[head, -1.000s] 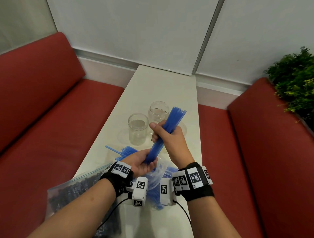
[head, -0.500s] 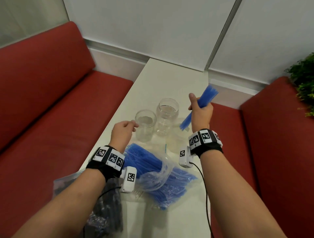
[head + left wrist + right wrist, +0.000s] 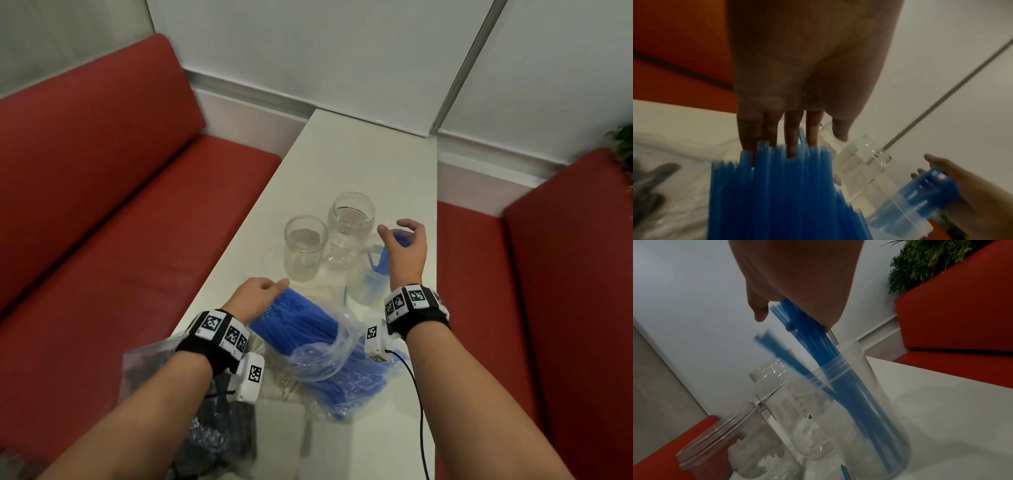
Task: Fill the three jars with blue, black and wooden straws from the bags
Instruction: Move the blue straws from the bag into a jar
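Three clear jars stand mid-table: a left jar (image 3: 304, 247), a middle jar (image 3: 352, 229) and a right jar (image 3: 367, 291). A bunch of blue straws (image 3: 383, 261) stands in the right jar (image 3: 859, 410), fanning out, one part blurred. My right hand (image 3: 395, 230) hovers over their tops with fingers spread, the palm touching the bunch (image 3: 818, 344). My left hand (image 3: 263, 291) lies with straight fingers (image 3: 790, 134) on the ends of the blue straws in the open bag (image 3: 325, 346). The bag of black straws (image 3: 219, 428) lies under my left forearm.
The narrow white table (image 3: 359, 161) runs between two red benches (image 3: 120, 205). Pale straws (image 3: 284, 380) show partly under the blue bag. One loose blue straw (image 3: 345, 294) lies by the right jar. A green plant (image 3: 920, 261) stands at the far right.
My right hand has lowered the blue bunch into the right jar and spread its fingers. My left hand has drawn back from the left jar to the straw ends in the bag.
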`<action>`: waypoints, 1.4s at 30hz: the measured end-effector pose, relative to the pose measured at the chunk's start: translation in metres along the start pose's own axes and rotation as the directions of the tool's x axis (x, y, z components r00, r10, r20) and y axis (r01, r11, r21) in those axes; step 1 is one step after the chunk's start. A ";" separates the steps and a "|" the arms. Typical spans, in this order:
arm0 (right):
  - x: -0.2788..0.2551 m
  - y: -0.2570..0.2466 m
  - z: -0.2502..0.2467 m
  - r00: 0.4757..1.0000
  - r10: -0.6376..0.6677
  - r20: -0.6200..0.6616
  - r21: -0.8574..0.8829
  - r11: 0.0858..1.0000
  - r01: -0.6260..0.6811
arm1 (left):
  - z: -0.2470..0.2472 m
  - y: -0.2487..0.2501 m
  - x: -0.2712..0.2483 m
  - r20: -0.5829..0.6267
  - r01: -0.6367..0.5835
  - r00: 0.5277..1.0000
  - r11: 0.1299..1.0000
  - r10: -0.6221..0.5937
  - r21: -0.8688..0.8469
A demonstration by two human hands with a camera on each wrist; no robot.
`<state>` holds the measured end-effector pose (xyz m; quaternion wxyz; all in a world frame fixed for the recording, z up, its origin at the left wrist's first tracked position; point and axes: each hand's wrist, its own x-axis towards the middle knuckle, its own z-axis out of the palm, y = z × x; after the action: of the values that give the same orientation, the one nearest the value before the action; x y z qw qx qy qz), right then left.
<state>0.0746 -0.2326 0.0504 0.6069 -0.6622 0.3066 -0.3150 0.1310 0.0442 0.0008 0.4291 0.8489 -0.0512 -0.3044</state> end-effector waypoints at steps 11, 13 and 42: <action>-0.019 -0.011 -0.018 0.996 -0.053 -0.076 0.036 0.998 0.056 | -0.001 0.024 -0.022 0.410 -0.304 0.912 0.714 0.027 0.630; -0.024 -0.016 -0.020 0.989 -0.092 -0.118 0.007 0.996 0.093 | -0.004 0.025 -0.022 0.420 -0.349 0.902 0.732 0.095 0.585; -0.137 0.001 0.045 0.731 0.089 0.677 -0.156 0.987 0.025 | -0.008 0.037 -0.039 0.000 -0.212 0.970 0.842 0.244 -0.495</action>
<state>0.0256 -0.0973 0.0406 0.6293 -0.7709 0.0975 -0.0152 0.1106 0.0405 0.0505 0.6620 0.6895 -0.0861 -0.2810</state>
